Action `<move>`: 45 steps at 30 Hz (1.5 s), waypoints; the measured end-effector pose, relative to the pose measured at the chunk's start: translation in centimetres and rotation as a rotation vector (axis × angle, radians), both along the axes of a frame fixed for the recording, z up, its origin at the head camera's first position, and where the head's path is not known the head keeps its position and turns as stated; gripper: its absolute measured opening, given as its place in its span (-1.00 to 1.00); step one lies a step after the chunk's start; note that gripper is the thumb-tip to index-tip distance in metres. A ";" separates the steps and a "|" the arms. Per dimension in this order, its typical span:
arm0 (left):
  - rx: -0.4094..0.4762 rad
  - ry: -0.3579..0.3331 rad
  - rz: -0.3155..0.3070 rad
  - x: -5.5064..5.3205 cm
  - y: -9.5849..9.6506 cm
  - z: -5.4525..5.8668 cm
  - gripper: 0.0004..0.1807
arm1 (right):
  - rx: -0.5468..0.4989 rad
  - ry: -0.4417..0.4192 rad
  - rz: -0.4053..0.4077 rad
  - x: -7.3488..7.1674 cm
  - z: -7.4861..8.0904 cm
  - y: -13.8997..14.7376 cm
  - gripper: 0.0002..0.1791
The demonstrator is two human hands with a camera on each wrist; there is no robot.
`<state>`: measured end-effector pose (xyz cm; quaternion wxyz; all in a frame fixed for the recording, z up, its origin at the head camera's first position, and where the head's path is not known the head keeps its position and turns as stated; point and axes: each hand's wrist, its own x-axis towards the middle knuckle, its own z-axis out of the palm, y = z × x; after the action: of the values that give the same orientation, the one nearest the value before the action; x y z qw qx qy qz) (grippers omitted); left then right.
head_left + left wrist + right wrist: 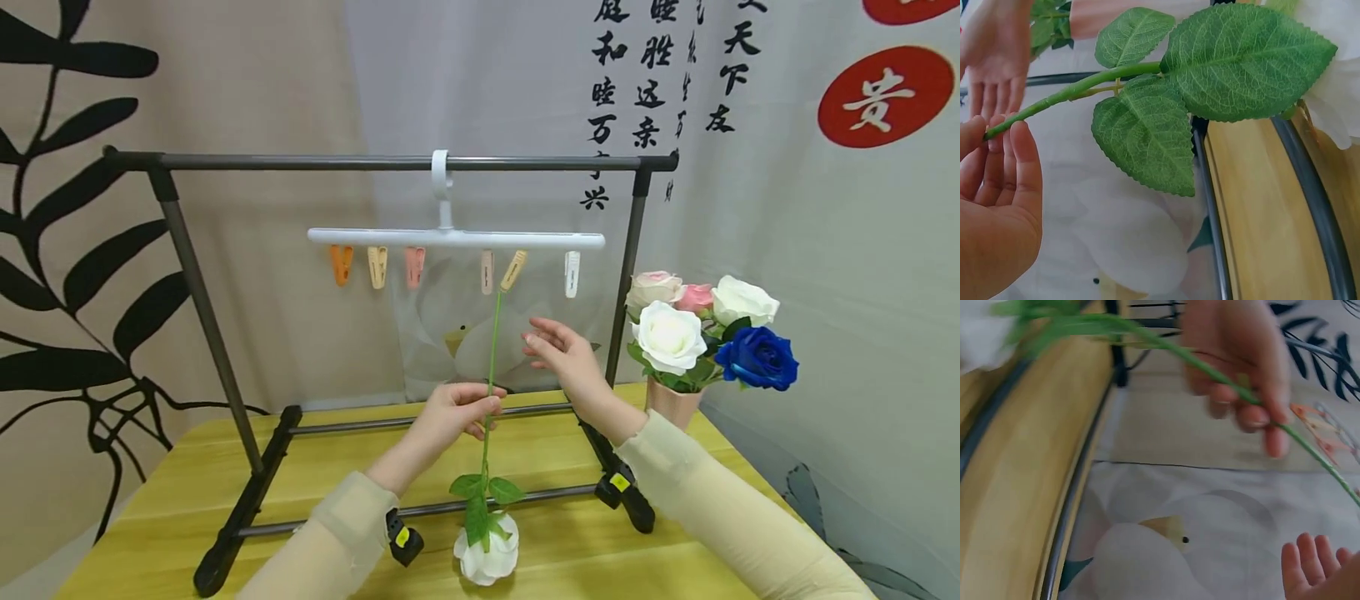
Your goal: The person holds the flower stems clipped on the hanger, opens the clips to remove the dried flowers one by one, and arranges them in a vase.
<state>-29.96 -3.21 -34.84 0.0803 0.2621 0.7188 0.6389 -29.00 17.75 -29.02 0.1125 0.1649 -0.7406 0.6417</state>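
A white artificial rose point(487, 550) points head-down, its green stem point(492, 342) running up to a tilted yellow clothespin point(513, 271) on a white hanger point(450, 239). My left hand point(457, 412) pinches the stem about midway between thumb and fingers. In the left wrist view, green leaves point(1241, 62) spread out beyond that grip. To the right of the stem, my right hand point(562, 354) is raised below the clothespin, fingers extended and holding nothing. The right wrist view shows the fingers of my right hand point(1316, 569) apart from the stem.
The hanger hooks over the bar of a dark metal rack point(300, 162) standing on a wooden table point(547, 550). Several other clothespins, one of them orange point(341, 265), hang along it. A pink vase point(672, 404) with white, pink and blue roses stands at the right, near my right forearm.
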 end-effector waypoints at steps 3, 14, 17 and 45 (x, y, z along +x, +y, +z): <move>-0.007 -0.006 0.006 0.2 -0.6 0.3 -0.65 | 0.149 0.116 0.003 0.7 -1.1 0.1 -0.50; -0.034 0.019 -0.029 1.1 -1.5 0.8 -0.69 | 0.946 1.235 -0.051 0.3 -0.3 -1.1 -0.57; -0.047 0.027 -0.035 1.4 -1.7 0.8 -0.68 | 1.043 1.352 -0.024 0.0 -0.2 -1.5 -0.62; -0.115 -0.047 -0.118 2.0 -3.9 -0.5 -0.59 | 1.045 1.453 -0.018 -1.0 0.0 -0.6 -0.94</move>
<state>-27.92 -7.16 -35.30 0.1493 0.2838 0.7357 0.5966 -30.01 17.17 -29.05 0.4693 0.5551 -0.6855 -0.0411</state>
